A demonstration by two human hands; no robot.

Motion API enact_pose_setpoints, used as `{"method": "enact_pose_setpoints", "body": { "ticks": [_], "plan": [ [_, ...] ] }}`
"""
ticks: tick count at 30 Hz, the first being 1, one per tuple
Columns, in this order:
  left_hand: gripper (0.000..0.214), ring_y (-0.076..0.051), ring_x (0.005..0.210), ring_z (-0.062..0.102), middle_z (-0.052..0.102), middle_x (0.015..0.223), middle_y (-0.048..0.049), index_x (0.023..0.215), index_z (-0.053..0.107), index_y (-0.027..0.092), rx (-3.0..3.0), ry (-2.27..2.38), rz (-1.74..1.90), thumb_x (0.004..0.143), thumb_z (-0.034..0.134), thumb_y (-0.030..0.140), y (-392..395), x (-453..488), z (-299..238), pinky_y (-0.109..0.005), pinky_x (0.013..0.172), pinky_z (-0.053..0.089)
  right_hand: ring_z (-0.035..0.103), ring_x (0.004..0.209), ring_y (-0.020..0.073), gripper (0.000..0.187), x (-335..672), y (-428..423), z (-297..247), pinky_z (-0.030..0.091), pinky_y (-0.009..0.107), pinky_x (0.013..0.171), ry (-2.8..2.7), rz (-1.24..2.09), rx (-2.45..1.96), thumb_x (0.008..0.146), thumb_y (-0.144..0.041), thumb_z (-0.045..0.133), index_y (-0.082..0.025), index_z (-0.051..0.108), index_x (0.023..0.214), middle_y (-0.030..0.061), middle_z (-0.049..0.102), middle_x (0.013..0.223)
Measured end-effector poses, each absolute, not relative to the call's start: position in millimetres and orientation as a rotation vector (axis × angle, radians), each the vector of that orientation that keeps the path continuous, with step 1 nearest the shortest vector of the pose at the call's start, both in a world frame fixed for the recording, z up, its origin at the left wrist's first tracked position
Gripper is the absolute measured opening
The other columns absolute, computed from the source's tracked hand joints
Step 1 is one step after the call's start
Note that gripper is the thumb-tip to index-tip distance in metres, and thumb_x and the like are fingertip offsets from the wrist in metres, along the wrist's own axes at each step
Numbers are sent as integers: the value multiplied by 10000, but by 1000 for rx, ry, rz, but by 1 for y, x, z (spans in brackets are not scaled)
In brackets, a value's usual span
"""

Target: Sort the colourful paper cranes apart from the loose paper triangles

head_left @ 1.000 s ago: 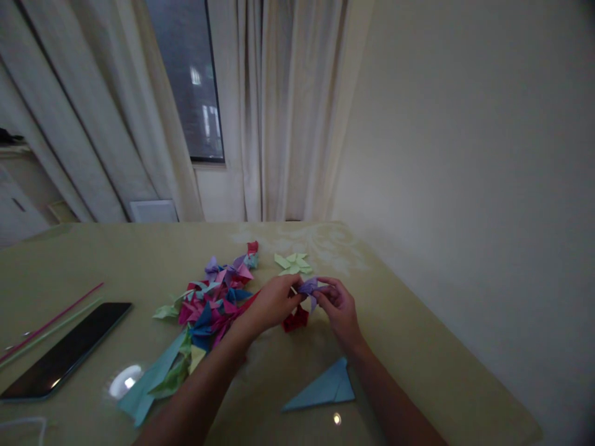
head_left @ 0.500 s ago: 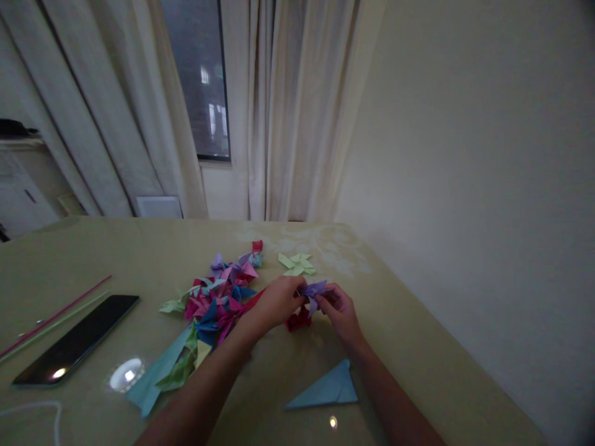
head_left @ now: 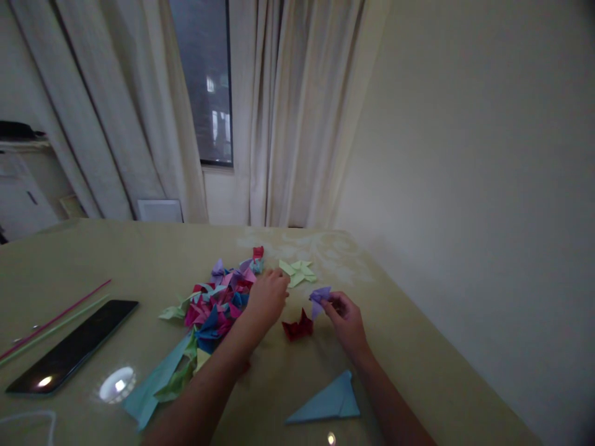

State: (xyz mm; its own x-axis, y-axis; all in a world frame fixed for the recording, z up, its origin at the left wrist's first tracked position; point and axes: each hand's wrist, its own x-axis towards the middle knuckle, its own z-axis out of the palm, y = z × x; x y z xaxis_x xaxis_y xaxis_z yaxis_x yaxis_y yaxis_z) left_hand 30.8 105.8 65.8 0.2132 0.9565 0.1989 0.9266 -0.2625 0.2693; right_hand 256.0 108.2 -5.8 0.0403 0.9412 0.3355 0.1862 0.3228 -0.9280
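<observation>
My right hand [head_left: 346, 320] pinches a small purple folded paper pinwheel [head_left: 319, 296] just above the table. My left hand [head_left: 267, 297] has come off it and hovers over the right edge of a pile of coloured folded papers [head_left: 218, 303], fingers curled; whether it holds anything is hidden. A red folded paper piece [head_left: 297, 327] lies on the table between the two hands. A pale green paper pinwheel [head_left: 297, 272] lies just beyond the hands.
A light blue folded triangle [head_left: 328, 402] lies near my right forearm. A dark phone [head_left: 69, 353] and thin pink and green sticks [head_left: 56, 319] lie at the left. The yellow-green table [head_left: 418, 359] meets a wall on the right; curtains and a window stand behind.
My left hand let go of the purple pinwheel and moved left toward the paper pile. My right hand keeps the pinwheel. The red piece, earlier partly covered, now shows fully.
</observation>
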Motion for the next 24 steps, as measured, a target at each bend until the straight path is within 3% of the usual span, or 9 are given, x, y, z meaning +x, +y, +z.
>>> {"method": "enact_pose_setpoints", "body": {
  "ticks": [4, 11, 15, 24],
  "plan": [
    [335, -363, 1303, 590, 682, 1332, -174, 1202, 749, 210, 2377, 2076, 399, 910, 619, 110, 113, 0, 59, -519, 1093, 485, 673, 701, 224, 513, 267, 115, -6, 540, 331, 663, -1413, 657, -1268, 800, -697, 765, -191, 739, 882, 78, 758, 838],
    [332, -268, 1092, 717, 754, 1138, -163, 1086, 749, 161, 2290, 2058, 316, 907, 505, 24, 130, -28, 40, -385, 986, 530, 672, 649, 229, 512, 274, 123, -14, 543, 340, 617, -1441, 589, -1347, 802, -712, 718, -206, 752, 866, 81, 767, 807],
    [352, -261, 1122, 720, 754, 1175, -147, 1109, 747, 188, 2295, 2012, 321, 918, 499, 27, 135, -35, 37, -379, 996, 524, 676, 645, 241, 505, 274, 126, -20, 547, 358, 625, -1454, 580, -1355, 804, -695, 715, -196, 761, 871, 98, 774, 813],
    [432, -277, 1222, 687, 732, 1263, -157, 1196, 744, 152, 2335, 1939, 371, 918, 451, -2, 136, -39, 45, -395, 1061, 508, 692, 715, 254, 301, 271, 124, -24, 561, 394, 703, -1547, 563, -1328, 839, -444, 664, -200, 784, 967, 110, 790, 935]
  ]
}}
